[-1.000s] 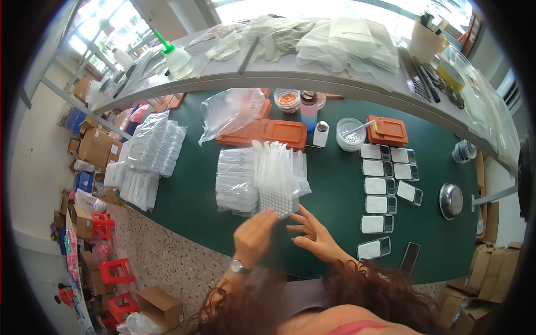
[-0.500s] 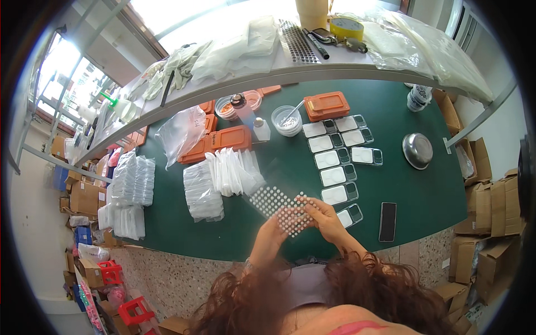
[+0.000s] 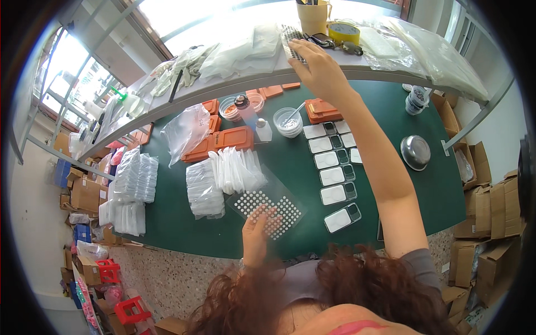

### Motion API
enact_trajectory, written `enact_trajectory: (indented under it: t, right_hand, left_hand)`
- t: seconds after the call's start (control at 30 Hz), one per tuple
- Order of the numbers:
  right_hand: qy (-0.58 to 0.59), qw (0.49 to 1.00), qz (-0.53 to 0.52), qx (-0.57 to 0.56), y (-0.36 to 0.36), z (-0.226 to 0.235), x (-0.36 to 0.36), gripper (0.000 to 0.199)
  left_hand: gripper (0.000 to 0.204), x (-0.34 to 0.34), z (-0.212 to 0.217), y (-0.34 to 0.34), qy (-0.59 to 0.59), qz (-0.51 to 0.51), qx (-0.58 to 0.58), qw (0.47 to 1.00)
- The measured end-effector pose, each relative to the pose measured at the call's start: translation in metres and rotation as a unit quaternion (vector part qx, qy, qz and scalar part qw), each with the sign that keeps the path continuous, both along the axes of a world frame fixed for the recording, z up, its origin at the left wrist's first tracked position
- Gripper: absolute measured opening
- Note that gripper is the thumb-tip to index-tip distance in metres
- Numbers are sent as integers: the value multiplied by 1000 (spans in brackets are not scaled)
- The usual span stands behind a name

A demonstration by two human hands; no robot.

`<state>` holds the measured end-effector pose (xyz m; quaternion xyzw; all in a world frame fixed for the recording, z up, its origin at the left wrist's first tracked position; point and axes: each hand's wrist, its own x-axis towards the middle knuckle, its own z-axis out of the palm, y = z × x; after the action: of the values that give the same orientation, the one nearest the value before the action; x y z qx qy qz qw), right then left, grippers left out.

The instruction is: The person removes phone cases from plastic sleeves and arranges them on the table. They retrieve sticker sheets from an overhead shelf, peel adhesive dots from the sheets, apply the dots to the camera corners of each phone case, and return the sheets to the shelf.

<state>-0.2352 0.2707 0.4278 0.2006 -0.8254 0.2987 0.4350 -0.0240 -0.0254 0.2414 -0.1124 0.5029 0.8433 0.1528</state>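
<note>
My left hand (image 3: 257,233) is closed on a clear sheet of round white dots (image 3: 285,209), pinching its near part above the green table. Beyond it, my right hand (image 3: 317,66) reaches up to the raised shelf. Its fingers lie stretched over a sheet of dark dots (image 3: 291,36), with the thumb apart at the sheet's near edge; whether it grips the sheet is hard to see. White-backed clear phone cases (image 3: 333,177) lie in a column left of my right forearm, which hides part of them. Bundles of clear plastic sleeves (image 3: 204,192) lie left of the dotted sheet.
On the shelf (image 3: 245,79) are yellow tape (image 3: 343,32), a yellow cup (image 3: 312,18) and plastic bags (image 3: 240,53). Orange boxes (image 3: 231,138), a bottle (image 3: 244,109) and a clear tub (image 3: 288,124) stand on the table (image 3: 167,223). A metal bowl (image 3: 415,152) sits at the right.
My right hand has let go of the white-dotted sheet and moved up to the shelf. The left hand alone keeps the sheet, now lower and slightly left. The nearest phone case has shifted.
</note>
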Motion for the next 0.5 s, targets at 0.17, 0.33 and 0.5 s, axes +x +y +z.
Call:
enact_trajectory:
  t: [0.17, 0.33, 0.5]
  right_hand:
    - [-280, 943, -167, 65, 2, 0, -26, 39]
    - [-199, 963, -148, 100, 10, -8, -31, 40]
    - [-151, 960, -155, 179, 14, -5, -28, 35]
  left_hand:
    - [35, 17, -4, -4, -36, 27, 8, 999]
    - [33, 17, -7, -8, -64, 16, -9, 998]
    - [31, 13, -3, -3, -56, 27, 4, 998]
